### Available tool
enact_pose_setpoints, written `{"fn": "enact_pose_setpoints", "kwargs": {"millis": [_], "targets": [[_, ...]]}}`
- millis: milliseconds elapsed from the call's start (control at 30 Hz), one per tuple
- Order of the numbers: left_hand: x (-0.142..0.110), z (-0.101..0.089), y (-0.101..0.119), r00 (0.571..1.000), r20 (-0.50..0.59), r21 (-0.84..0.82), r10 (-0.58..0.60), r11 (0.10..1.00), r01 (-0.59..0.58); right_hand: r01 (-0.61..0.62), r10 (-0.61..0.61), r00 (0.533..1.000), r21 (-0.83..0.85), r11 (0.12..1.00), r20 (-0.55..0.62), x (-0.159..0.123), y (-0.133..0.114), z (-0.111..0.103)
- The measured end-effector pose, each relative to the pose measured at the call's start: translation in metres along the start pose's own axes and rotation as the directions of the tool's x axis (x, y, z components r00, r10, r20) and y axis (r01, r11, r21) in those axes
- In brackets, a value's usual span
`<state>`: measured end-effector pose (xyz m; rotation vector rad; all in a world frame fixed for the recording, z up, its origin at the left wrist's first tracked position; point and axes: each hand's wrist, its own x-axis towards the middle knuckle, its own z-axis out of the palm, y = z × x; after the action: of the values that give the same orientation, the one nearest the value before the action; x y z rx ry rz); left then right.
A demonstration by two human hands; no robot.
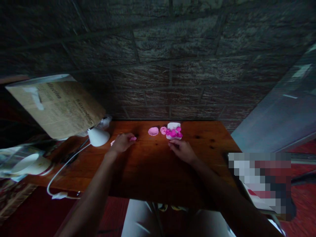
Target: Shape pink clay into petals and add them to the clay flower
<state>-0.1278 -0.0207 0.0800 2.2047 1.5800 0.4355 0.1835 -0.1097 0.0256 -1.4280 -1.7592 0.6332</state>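
Currently, left hand point(120, 142) pinching pink piece point(133, 139); right hand point(184, 150) just beside white piece point(174, 125), cannot tell whether gripping anything.

The left hand point(122, 142) masks most of a pink piece point(133, 139), its shape unreadable! The right hand point(183, 150): any grip too small to tell. Beyond the right edge of the surface point(153, 171), pixel blocks point(263, 184) swallow detail; both forearms point(95, 191) are cut off below!
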Motion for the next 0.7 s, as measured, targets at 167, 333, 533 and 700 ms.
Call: {"fn": "enact_pose_setpoints", "kwargs": {"millis": [167, 333, 533, 700], "targets": [[-0.019, 0.027, 0.030, 0.980, -0.041, -0.498, 0.193, 0.847, -0.188, 0.023, -0.021, 1.000, 0.099, 0.995, -0.020, -0.001, -0.003, 0.004], [-0.021, 0.058, 0.068, 0.936, -0.063, -0.643, 0.346, 0.703, -0.304, -0.100, 0.081, 0.995, 0.470, 0.877, 0.061, -0.001, -0.013, 0.010], [-0.009, 0.078, 0.086, 0.892, -0.116, -0.596, 0.437, 0.688, -0.414, -0.102, 0.060, 0.994, 0.571, 0.814, 0.093, 0.000, -0.017, 0.004], [0.006, 0.079, 0.087, 0.862, -0.067, -0.574, 0.502, 0.688, -0.445, -0.151, 0.127, 0.988, 0.594, 0.790, 0.083, 0.002, -0.014, 0.003]]}}
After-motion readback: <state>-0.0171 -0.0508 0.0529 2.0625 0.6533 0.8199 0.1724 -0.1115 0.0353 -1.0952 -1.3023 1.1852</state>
